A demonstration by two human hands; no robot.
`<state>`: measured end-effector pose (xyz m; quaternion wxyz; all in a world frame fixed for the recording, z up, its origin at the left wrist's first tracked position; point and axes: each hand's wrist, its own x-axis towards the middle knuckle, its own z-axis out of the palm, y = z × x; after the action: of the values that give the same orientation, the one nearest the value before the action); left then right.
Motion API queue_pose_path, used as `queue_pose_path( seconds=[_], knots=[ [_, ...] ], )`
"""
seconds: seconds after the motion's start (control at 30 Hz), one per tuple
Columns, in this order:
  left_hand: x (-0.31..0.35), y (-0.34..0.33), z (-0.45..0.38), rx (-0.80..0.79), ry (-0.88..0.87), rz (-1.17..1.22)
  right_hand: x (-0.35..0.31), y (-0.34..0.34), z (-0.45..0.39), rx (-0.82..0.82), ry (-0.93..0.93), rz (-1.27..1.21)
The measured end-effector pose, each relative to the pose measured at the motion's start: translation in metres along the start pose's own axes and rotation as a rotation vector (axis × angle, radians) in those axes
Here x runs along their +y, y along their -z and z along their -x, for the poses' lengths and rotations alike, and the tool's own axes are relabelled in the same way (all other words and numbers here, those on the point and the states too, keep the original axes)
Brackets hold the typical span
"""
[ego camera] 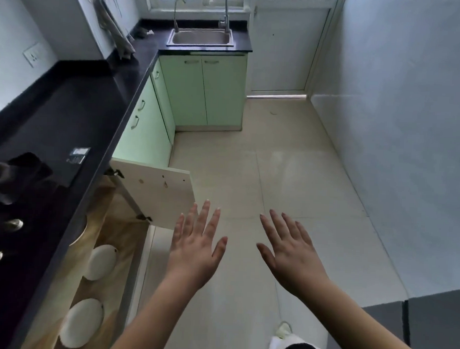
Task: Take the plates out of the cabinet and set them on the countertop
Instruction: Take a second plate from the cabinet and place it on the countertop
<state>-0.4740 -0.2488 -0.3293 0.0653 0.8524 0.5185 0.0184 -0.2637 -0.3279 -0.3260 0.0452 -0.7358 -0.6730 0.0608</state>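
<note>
Two white plates lie on the wooden shelf of the open cabinet (pixel 117 238) under the black countertop (pixel 69 108): one plate (pixel 102 261) further in, another plate (pixel 81 323) nearer me. A third rim (pixel 81 230) shows partly under the counter edge. My left hand (pixel 196 249) and my right hand (pixel 290 251) hover palms down over the floor, fingers spread, holding nothing, to the right of the cabinet opening.
The cabinet's white door (pixel 157 195) swings out into the aisle just ahead of my left hand. A stove with knobs (pixel 13 224) sits on the counter at left. A steel sink (pixel 201 37) stands at the far end. Beige floor tiles stretch ahead.
</note>
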Motion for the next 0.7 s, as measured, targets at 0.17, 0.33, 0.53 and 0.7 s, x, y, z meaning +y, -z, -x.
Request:
queue_pose_path(
  seconds=[0.17, 0.33, 0.53, 0.7],
  knots=[
    [0.003, 0.002, -0.041, -0.019, 0.108, -0.051, 0.023, -0.006, -0.066, -0.009, 0.097, -0.035],
    [0.006, 0.006, -0.08, -0.038, 0.29, -0.064, 0.047, 0.0, -0.144, -0.07, 0.254, -0.047],
    [-0.005, 0.005, -0.08, 0.023, 0.561, -0.002, 0.04, 0.008, -0.216, -0.191, 0.476, -0.035],
    [-0.031, 0.004, -0.049, 0.053, 0.765, -0.026, -0.031, 0.015, -0.244, -0.251, 0.73, -0.074]
  ],
)
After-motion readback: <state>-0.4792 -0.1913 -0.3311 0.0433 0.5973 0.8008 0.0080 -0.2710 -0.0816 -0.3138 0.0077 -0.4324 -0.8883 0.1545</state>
